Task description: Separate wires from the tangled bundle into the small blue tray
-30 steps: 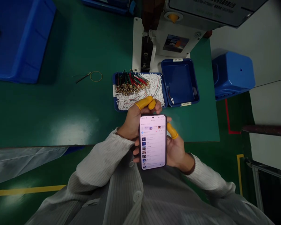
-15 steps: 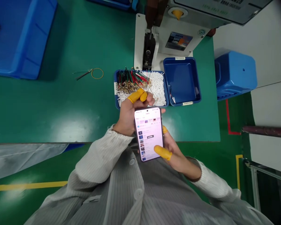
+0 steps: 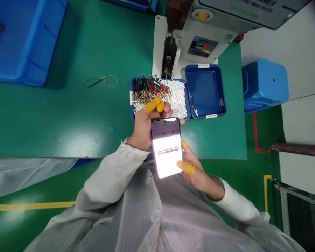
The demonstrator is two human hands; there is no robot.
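Observation:
A smartphone (image 3: 168,148) with a bright, mostly white screen is tilted up over the table's front edge. My left hand (image 3: 144,122) is closed at its upper left, with a fingertip showing past the phone's right edge. Yellow finger cots cover the left thumb and a finger, which press together; whether anything thin is between them is hidden. My right hand (image 3: 195,169) grips the phone's lower right side, its yellow-capped thumb over the screen. Just beyond the left hand is a blue tray (image 3: 131,96) of white sleeves (image 3: 180,94) and red, green and black wires (image 3: 152,87) with brass-coloured ends.
A bench press machine (image 3: 169,57) stands behind the trays. A second blue tray (image 3: 206,89) holds a few wire pieces. Tweezers (image 3: 96,82) and a yellow ring (image 3: 111,81) lie on the green table (image 3: 89,115). A large blue bin (image 3: 39,63) is at left, a blue stool (image 3: 267,84) at right.
The phone's screen has turned from a list with small pictures to a white panel with a dark message bar. My right thumb has shifted slightly right and up.

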